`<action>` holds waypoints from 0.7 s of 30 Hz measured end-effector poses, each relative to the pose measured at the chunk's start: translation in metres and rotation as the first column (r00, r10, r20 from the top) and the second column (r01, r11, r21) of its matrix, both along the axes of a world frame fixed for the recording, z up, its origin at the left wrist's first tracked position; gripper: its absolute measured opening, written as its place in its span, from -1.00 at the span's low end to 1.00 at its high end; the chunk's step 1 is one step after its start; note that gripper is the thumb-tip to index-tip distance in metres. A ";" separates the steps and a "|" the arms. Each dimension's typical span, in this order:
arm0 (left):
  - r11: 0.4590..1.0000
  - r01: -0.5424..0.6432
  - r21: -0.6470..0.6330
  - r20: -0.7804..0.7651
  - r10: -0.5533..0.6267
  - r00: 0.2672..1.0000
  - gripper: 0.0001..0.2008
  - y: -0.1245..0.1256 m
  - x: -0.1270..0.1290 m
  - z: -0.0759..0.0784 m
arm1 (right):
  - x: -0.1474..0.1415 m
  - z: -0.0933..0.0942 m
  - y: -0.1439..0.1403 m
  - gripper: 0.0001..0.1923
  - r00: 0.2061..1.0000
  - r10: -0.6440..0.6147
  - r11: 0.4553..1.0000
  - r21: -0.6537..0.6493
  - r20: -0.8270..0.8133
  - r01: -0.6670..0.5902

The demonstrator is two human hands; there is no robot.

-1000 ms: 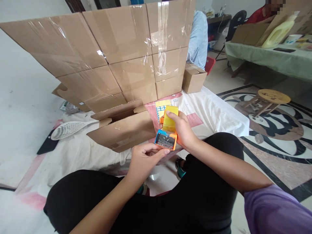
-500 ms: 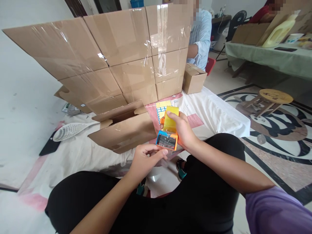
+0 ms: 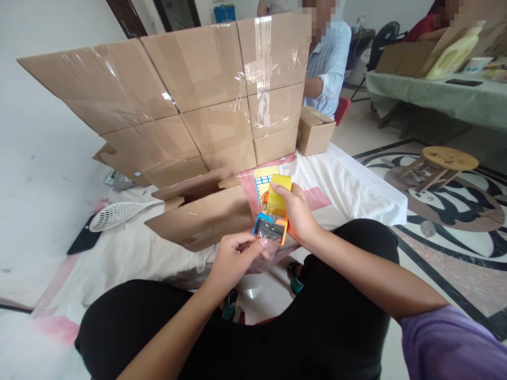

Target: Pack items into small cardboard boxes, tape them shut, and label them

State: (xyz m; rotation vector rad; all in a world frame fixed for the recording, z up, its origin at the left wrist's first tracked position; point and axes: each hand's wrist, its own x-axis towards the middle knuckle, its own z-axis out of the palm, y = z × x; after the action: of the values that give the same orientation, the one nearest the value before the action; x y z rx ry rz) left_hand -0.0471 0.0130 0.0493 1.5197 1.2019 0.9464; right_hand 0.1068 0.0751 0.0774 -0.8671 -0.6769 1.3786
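My right hand (image 3: pixel 300 211) is wrapped round an orange and blue tape dispenser (image 3: pixel 270 229) with a yellowish roll of tape on it, the thumb lying on the roll. Just below, my left hand (image 3: pixel 236 258) pinches a strip of clear tape (image 3: pixel 266 258) that hangs from the dispenser's front edge. Beyond both hands, a cardboard box (image 3: pixel 206 216) with its top flaps up stands on the cloth-covered table (image 3: pixel 130 243). Part of a yellow and blue printed sheet (image 3: pixel 263 177) shows behind the dispenser.
A tall taped cardboard panel (image 3: pixel 214 68) stands across the table, with a small closed box (image 3: pixel 315 132) at its right end. On the left lie a white slotted skimmer (image 3: pixel 114 215) and a black flat object (image 3: pixel 84 236). A person in a light blue shirt (image 3: pixel 330 63) sits behind the panel.
The view has shifted slightly, so the panel and the person behind it sit a little lower. More clear tape shows below my left fingers. Both hands keep their holds.
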 end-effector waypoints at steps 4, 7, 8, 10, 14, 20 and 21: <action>1.000 0.023 -0.009 0.013 -0.022 1.000 -0.65 0.000 -0.001 -0.002 | 0.000 0.001 0.000 -0.70 0.999 0.023 1.000 -0.002 -0.027 -0.023; 0.997 0.075 0.004 0.048 -0.075 0.996 -0.59 -0.001 -0.002 -0.003 | 0.000 0.003 -0.001 -0.68 0.998 0.058 0.997 -0.040 -0.034 -0.059; 0.996 0.084 0.012 0.058 -0.085 0.995 -0.58 -0.001 -0.002 -0.003 | 0.000 0.003 -0.001 -0.67 0.998 0.064 0.997 -0.051 -0.030 -0.065; 0.996 0.081 0.020 0.064 -0.082 0.995 -0.57 -0.002 -0.003 -0.002 | 0.000 0.004 -0.001 -0.65 0.997 0.067 0.995 -0.071 -0.024 -0.069; 0.997 0.069 0.027 0.055 -0.070 0.996 -0.59 -0.003 -0.002 -0.002 | 0.001 0.004 -0.001 -0.63 0.998 0.058 0.994 -0.089 -0.026 -0.060; 0.996 0.074 0.048 0.045 -0.076 0.996 -0.62 -0.003 0.000 -0.001 | 0.001 0.005 -0.002 -0.62 0.999 0.042 0.997 -0.061 -0.017 -0.043; 0.996 0.071 0.048 0.048 -0.073 0.996 -0.62 -0.003 0.000 -0.001 | 0.001 0.005 -0.002 -0.62 0.999 0.039 0.998 -0.058 -0.016 -0.039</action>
State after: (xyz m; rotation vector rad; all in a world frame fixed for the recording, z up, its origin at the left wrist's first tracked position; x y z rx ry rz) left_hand -0.0471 0.0101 0.0483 1.5565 1.0898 0.9645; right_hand 0.1078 0.0729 0.0822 -0.8929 -0.6484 1.4441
